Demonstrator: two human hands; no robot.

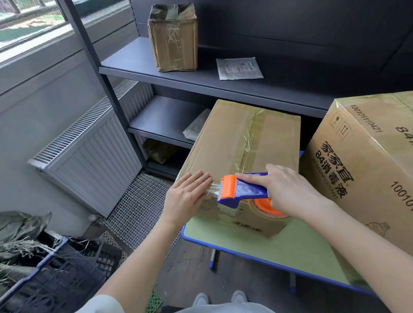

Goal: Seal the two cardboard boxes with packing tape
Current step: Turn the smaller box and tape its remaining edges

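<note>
At the left edge of a green, blue-rimmed worktop (291,251), a smaller cardboard box (225,138) is stood. The left hand (186,196) is laid flat on the box's near left top edge. Its fingers (199,180) are held straight and pressed on the end of a clear tape strip (214,189). Just to the right, the strip is stretched taut to an orange-and-blue tape dispenser (242,190), whose handle is gripped in the curled right hand (287,189). A glossy band of tape is seen along the box's centre seam, so the lengthwise seal is judged done and a cross strip at the near end begun. Close beside it, toward the worktop's right edge, a larger printed cardboard box (367,169) is stood. Its top is only partly shown, so whether it is sealed cannot be told.
</note>
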